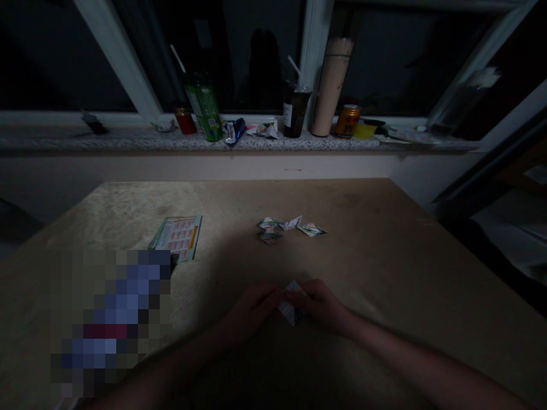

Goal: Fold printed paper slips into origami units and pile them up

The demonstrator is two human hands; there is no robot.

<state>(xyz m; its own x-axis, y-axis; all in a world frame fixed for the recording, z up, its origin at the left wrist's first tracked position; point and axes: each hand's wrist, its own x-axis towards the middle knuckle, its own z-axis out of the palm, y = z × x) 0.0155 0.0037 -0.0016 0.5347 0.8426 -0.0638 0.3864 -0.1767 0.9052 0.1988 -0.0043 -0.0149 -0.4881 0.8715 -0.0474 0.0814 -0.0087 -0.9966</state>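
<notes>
Dimly, left hand (252, 310) and right hand (320, 304) pinching folded paper (291, 304), straw in cup (294, 111)

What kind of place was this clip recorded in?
Probably a home or dorm room at night: a bare wooden table stands under a dark window, whose stone sill holds a green bottle, a can and snack wrappers. Both hands fold a small printed paper.

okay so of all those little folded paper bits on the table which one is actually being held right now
The folded paper piece nearest the camera, pinched between the left hand and right hand. The other folded pieces lie untouched in a small cluster farther up the table.
</notes>
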